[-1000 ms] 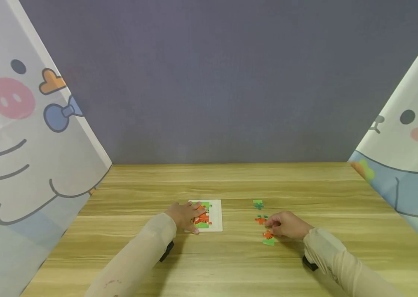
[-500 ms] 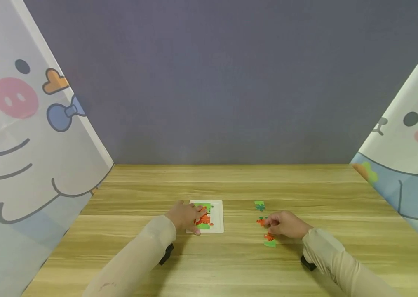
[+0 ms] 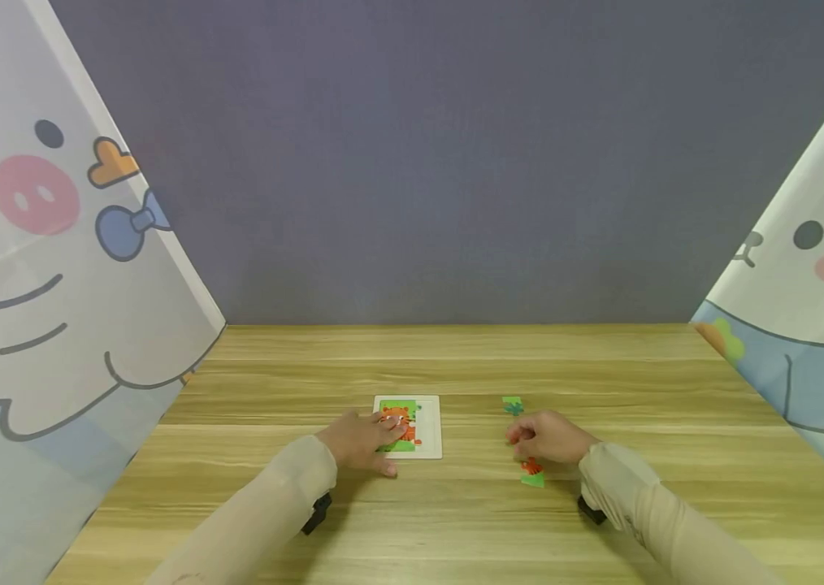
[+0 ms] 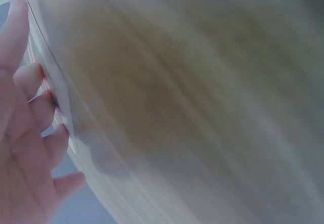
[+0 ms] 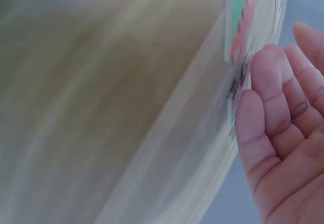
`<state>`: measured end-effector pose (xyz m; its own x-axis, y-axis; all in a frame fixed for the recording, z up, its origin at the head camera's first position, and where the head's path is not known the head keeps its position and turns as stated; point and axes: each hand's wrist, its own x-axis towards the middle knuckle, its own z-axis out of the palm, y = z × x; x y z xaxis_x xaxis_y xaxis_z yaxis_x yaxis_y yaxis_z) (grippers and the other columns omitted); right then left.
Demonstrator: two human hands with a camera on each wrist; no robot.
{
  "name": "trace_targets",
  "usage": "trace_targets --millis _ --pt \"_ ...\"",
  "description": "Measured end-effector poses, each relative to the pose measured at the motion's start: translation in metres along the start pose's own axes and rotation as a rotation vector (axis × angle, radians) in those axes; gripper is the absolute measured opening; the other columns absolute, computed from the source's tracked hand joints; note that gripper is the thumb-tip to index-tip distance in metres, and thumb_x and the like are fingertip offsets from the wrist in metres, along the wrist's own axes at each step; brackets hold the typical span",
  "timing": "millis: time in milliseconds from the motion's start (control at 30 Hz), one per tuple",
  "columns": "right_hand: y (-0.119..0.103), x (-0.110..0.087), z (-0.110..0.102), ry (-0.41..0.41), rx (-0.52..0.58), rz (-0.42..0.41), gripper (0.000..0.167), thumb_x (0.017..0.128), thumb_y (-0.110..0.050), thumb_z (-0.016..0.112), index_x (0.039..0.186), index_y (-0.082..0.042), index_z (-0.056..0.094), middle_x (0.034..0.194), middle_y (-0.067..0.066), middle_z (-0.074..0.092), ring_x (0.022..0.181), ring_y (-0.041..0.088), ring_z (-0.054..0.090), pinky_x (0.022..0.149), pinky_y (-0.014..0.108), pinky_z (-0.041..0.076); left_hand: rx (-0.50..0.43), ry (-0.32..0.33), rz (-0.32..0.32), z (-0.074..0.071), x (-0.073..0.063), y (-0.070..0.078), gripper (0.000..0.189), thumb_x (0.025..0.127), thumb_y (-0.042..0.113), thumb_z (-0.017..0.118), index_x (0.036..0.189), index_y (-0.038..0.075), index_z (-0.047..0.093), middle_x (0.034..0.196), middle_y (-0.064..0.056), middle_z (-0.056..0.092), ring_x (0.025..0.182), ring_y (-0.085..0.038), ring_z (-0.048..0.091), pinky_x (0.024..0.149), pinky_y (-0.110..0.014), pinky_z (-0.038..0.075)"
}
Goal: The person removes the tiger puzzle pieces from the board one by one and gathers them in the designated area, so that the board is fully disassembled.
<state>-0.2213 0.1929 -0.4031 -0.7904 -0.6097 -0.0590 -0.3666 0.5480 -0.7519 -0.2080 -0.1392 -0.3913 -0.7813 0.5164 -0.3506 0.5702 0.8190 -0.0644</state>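
Observation:
In the head view, my left hand lies spread on the white puzzle tray. Its fingers touch the orange tiger picture, part of which they cover. A strip at the tray's right side shows bare white. My right hand has its thumb and index finger together at the middle jigsaw puzzle piece, which the hand hides in the head view. Dark piece edges show at the fingertips in the right wrist view. An orange and green puzzle piece lies just below this hand.
A green puzzle piece lies above the right hand. The wooden table runs back to a dark grey wall. Cartoon-printed panels stand along both sides.
My right hand has shifted left over the middle puzzle piece, which was partly visible before. The left hand has drawn back slightly, uncovering more of the tiger's face.

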Motion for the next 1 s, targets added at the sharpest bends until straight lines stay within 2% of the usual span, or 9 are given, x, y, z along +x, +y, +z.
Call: trace_targets --millis 100,200,367,533,600,733,867,1000 --pt "-0.004 0.007 0.003 -0.001 -0.035 -0.009 0.018 0.085 -0.006 0.067 0.100 0.004 0.068 0.080 -0.003 0.062 0.067 0.006 0.052 0.061 0.023 0.046 -0.071 -0.037 -0.011 0.001 -0.003 0.000 0.082 0.083 0.062 0.054 0.150 0.022 0.030 0.153 0.002 0.027 0.140 -0.022 0.023 0.106 -0.051 0.029" --pt "-0.009 0.014 0.007 -0.007 -0.074 -0.013 0.019 0.086 -0.008 0.067 0.102 0.003 0.068 0.080 -0.004 0.061 0.067 0.007 0.049 0.060 0.024 0.046 -0.086 -0.036 -0.008 0.003 -0.004 -0.001 0.075 0.088 0.058 0.051 0.150 0.022 0.030 0.153 0.002 0.026 0.140 -0.022 0.022 0.106 -0.051 0.029" --pt "-0.017 0.028 0.014 -0.012 -0.112 0.014 0.020 0.087 -0.011 0.067 0.104 -0.001 0.068 0.078 -0.004 0.059 0.064 0.008 0.045 0.059 0.026 0.043 -0.052 -0.023 -0.011 0.003 -0.004 0.000 0.059 0.096 0.046 0.047 0.148 0.023 0.035 0.152 0.004 0.030 0.139 -0.021 0.025 0.105 -0.049 0.031" --pt "-0.023 0.046 0.019 0.040 -0.150 -0.037 0.017 0.088 -0.008 0.063 0.102 0.000 0.069 0.067 -0.006 0.055 0.054 0.006 0.040 0.053 0.023 0.040 0.015 -0.015 -0.010 0.002 -0.003 0.002 0.056 0.097 0.044 0.046 0.148 0.024 0.035 0.151 0.005 0.032 0.138 -0.019 0.027 0.104 -0.047 0.034" --pt "-0.026 0.053 0.020 0.068 -0.180 -0.071 0.016 0.088 -0.006 0.062 0.101 0.001 0.069 0.068 -0.006 0.057 0.056 0.005 0.042 0.054 0.023 0.041 0.039 -0.011 -0.013 0.003 -0.002 0.003 0.056 0.097 0.045 0.045 0.148 0.025 0.035 0.151 0.006 0.032 0.138 -0.017 0.028 0.104 -0.046 0.034" --pt "-0.036 0.065 0.021 0.110 -0.259 -0.116 0.015 0.086 -0.003 0.062 0.098 0.001 0.069 0.075 -0.004 0.063 0.062 0.006 0.047 0.061 0.027 0.045 0.029 -0.012 -0.032 0.002 -0.002 0.004 0.056 0.096 0.045 0.046 0.148 0.026 0.035 0.151 0.007 0.031 0.138 -0.018 0.028 0.105 -0.046 0.033" --pt "-0.043 0.074 0.024 0.117 -0.294 -0.101 0.014 0.086 -0.004 0.063 0.098 -0.001 0.070 0.079 -0.001 0.065 0.065 0.007 0.052 0.063 0.030 0.047 -0.003 -0.023 -0.049 0.000 -0.003 0.005 0.057 0.096 0.044 0.048 0.148 0.026 0.035 0.151 0.007 0.030 0.138 -0.019 0.028 0.105 -0.047 0.032" --pt "-0.046 0.080 0.028 0.122 -0.317 -0.095 0.014 0.086 -0.004 0.063 0.098 -0.004 0.070 0.086 0.002 0.068 0.072 0.011 0.059 0.066 0.031 0.049 0.013 -0.028 -0.056 -0.001 -0.003 0.006 0.057 0.095 0.045 0.048 0.148 0.027 0.035 0.151 0.007 0.030 0.137 -0.019 0.028 0.104 -0.046 0.034"
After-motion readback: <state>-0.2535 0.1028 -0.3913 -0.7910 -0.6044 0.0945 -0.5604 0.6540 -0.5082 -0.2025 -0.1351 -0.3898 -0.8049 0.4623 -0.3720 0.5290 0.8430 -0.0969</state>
